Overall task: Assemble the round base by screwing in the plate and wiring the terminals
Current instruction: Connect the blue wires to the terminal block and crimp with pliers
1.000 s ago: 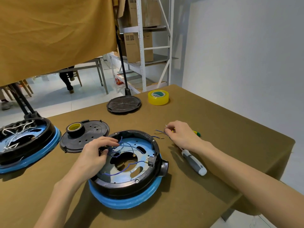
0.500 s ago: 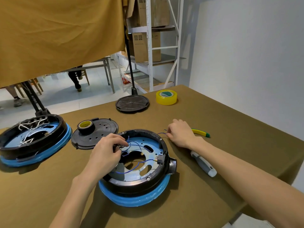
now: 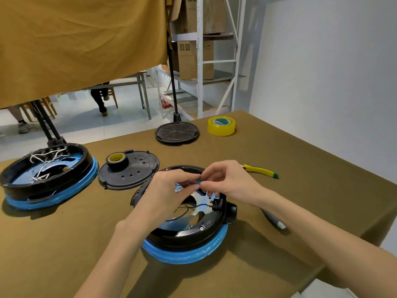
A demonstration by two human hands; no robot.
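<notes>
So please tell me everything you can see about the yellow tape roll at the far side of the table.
The yellow tape roll lies flat on the brown table cloth, near the far edge, right of a black round cover. It looks like glossy translucent plastic tape, with a green and white label inside its core. Nothing touches it; both hands are away from it.

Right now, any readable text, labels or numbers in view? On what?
None legible.
Yellow tape roll: green and white label on its core, too blurred to read.
Cardboard boxes on the shelf: small printed marks, too small to read.
Round base, black tape roll: no text visible.
</notes>
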